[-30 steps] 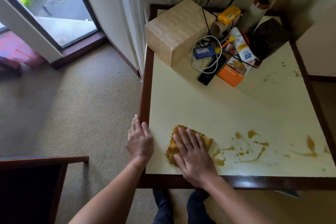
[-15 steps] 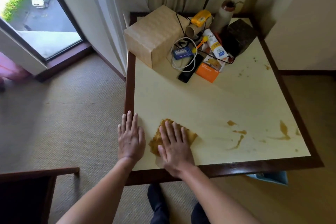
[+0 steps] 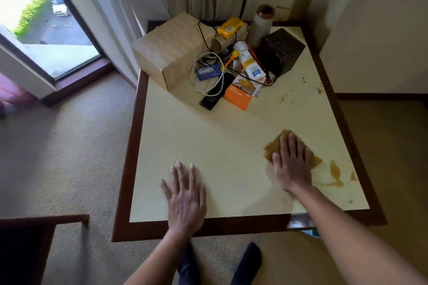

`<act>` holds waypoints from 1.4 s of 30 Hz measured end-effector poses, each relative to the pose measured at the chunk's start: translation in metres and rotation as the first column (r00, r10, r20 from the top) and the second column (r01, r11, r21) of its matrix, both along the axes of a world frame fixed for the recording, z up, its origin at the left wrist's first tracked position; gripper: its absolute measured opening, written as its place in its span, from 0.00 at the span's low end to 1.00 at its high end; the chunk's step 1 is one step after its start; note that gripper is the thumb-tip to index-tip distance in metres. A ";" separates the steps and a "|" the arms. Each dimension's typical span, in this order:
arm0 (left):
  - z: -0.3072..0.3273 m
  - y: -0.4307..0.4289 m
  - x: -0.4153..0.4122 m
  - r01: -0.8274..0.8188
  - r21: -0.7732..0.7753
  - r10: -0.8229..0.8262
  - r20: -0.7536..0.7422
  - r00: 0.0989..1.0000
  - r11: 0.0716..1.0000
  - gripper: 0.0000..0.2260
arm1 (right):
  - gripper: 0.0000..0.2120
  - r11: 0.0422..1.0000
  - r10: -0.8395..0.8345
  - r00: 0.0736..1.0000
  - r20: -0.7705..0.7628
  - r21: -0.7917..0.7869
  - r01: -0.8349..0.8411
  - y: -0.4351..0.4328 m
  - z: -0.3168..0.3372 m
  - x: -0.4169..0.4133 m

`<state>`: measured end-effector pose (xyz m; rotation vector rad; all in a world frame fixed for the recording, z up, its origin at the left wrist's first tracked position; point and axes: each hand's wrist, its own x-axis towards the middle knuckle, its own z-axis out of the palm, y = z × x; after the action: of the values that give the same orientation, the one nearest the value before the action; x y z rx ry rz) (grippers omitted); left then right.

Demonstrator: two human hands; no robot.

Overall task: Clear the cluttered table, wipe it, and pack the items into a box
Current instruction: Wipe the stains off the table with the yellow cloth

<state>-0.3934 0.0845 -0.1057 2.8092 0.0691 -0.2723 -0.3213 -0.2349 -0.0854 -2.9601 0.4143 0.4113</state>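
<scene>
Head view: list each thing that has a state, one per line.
Right hand: flat, pressing the cloth.
Left hand: flat, open on the table.
Cloth: spread, stained brown.
Table: still stained at right.
Cardboard box: closed.
Paper cup: lying on its side.
Bottle: upright, capped.

Cream-topped table (image 3: 208,146) with dark wood border. Brown stains (image 3: 334,170) near right front edge; mustard cloth (image 3: 274,148) lies flat beside them. Closed cardboard box (image 3: 169,50) and piled clutter (image 3: 240,69) occupy far edge.
</scene>
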 end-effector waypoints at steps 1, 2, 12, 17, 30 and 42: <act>-0.001 -0.002 0.000 -0.003 0.032 0.003 -0.007 1.000 0.999 0.31 | 0.37 1.000 -0.023 1.000 0.008 0.008 0.023 0.010 0.000 0.004; -0.002 -0.002 0.002 -0.006 0.053 0.007 -0.014 1.000 0.999 0.31 | 0.36 1.000 0.017 1.000 0.018 0.018 -0.017 0.026 -0.002 0.003; 0.004 -0.010 0.005 -0.023 0.105 0.026 -0.023 0.999 0.994 0.32 | 0.36 0.834 0.542 0.838 0.061 0.081 -0.546 0.066 -0.009 0.026; 0.001 -0.007 0.005 -0.034 0.077 0.034 -0.002 0.999 0.996 0.32 | 0.36 0.884 0.455 0.890 0.035 0.105 -0.456 0.110 -0.003 0.105; -0.004 -0.001 0.005 -0.033 0.079 0.031 0.028 0.999 0.996 0.31 | 0.35 0.769 0.621 0.780 0.079 0.130 -0.626 0.170 -0.007 0.098; 0.000 -0.005 0.007 -0.026 0.129 0.029 -0.025 0.999 0.991 0.32 | 0.34 0.973 0.229 0.973 0.029 0.003 -0.229 -0.034 -0.006 -0.036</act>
<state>-0.3865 0.0793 -0.1055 2.9301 0.1359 -0.3093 -0.3576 -0.2689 -0.0915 -3.0130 0.0672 0.3918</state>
